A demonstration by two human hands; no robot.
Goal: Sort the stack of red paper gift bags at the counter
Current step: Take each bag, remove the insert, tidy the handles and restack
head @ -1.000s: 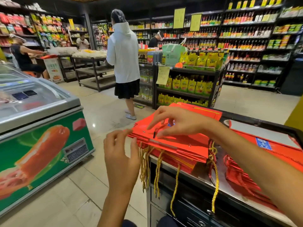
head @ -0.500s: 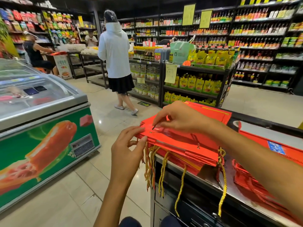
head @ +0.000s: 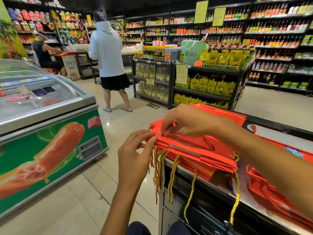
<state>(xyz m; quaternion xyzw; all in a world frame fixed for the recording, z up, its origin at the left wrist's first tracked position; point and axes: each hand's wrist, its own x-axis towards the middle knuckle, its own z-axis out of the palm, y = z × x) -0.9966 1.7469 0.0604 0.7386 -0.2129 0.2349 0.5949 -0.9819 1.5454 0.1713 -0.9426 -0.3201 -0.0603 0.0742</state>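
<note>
A stack of flat red paper gift bags (head: 194,148) lies on the left end of the metal counter (head: 220,185), with yellow and red cord handles (head: 171,168) hanging over the edge. My left hand (head: 135,150) pinches the stack's near left corner. My right hand (head: 188,121) lies on top of the stack, its fingertips gripping the top bag's edge at that same corner. A second pile of red bags (head: 264,187) rests further right on the counter, partly hidden by my right forearm.
A chest freezer (head: 47,119) with a sausage picture stands to the left across a tiled aisle. A person in a white hoodie (head: 108,53) stands ahead by low shelves of yellow packets (head: 211,85). Another person sits at the far left.
My left hand has risen from below the stack and closed on its near corner. My right hand has stayed on the top bag. The person in white has stepped further away.
</note>
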